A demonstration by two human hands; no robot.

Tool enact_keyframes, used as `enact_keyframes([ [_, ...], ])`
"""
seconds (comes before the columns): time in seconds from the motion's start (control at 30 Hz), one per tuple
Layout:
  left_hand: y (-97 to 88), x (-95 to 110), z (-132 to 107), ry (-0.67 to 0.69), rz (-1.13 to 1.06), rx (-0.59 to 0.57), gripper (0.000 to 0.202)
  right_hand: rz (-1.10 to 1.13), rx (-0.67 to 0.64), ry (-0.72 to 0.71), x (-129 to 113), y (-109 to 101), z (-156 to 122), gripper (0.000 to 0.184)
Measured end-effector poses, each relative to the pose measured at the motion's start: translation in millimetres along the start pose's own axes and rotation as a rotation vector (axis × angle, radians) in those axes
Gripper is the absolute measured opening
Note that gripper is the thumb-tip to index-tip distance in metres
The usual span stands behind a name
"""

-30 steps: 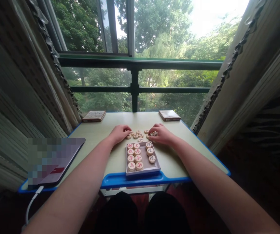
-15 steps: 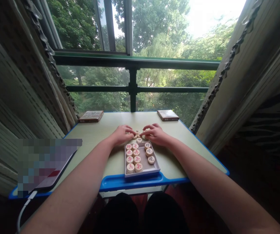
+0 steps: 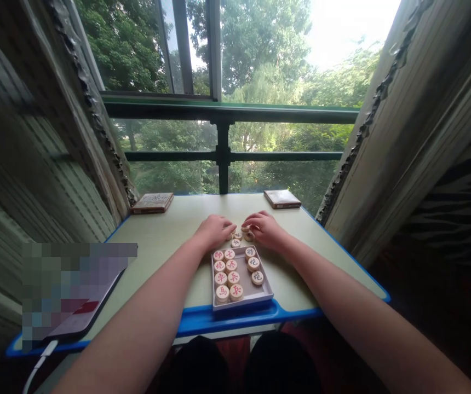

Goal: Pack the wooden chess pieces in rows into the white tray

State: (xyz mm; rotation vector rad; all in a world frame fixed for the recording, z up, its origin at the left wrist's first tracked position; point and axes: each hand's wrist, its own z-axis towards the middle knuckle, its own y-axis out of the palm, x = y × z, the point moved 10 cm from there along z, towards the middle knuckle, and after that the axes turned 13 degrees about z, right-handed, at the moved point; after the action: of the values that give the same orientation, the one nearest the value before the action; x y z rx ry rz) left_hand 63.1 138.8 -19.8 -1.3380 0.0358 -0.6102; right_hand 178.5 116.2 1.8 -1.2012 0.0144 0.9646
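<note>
A shallow grey tray (image 3: pixel 264 296) lies near the front edge of the small table (image 3: pixel 165 235). It holds several round wooden chess pieces (image 3: pixel 229 273) with red and black characters. Just beyond the tray is a small heap of loose pieces (image 3: pixel 239 235). My left hand (image 3: pixel 214 231) and my right hand (image 3: pixel 262 227) lie curled over this heap from either side, fingertips close together and touching the pieces. The fingers hide most of the heap, so I cannot make out whether either hand grips a piece.
A tablet (image 3: pixel 75 290) with a white cable lies at the table's front left. Two flat boxes, one at the back left (image 3: pixel 152 202) and one at the back right (image 3: pixel 282 198), lie by the window railing (image 3: pixel 223 153). Curtains hang on both sides. My knees are under the table.
Both hands have drawn together over the loose pieces, bunching them into a tighter heap just beyond the tray. The camera has tilted slightly.
</note>
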Motion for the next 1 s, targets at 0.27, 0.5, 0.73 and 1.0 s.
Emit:
enact_keyframes([
  [0.27,-7.3,0,4,-0.034,0.028,0.058,0.021,-0.061,0.265,0.169,26,-61,-11,0.030],
  [0.5,-26.2,16,-5,-0.087,-0.497,0.114,0.028,0.035,0.309,0.002,7,-66,-20,0.022],
  [0.73,-15.7,31,-16,-0.122,-0.792,-0.034,0.036,0.115,0.157,-0.210,-44,-30,-25,0.026],
  [1.0,-8.7,11,-16,-0.196,-0.863,-0.037,0.040,0.102,0.212,-0.166,-38,-32,-26,0.018],
])
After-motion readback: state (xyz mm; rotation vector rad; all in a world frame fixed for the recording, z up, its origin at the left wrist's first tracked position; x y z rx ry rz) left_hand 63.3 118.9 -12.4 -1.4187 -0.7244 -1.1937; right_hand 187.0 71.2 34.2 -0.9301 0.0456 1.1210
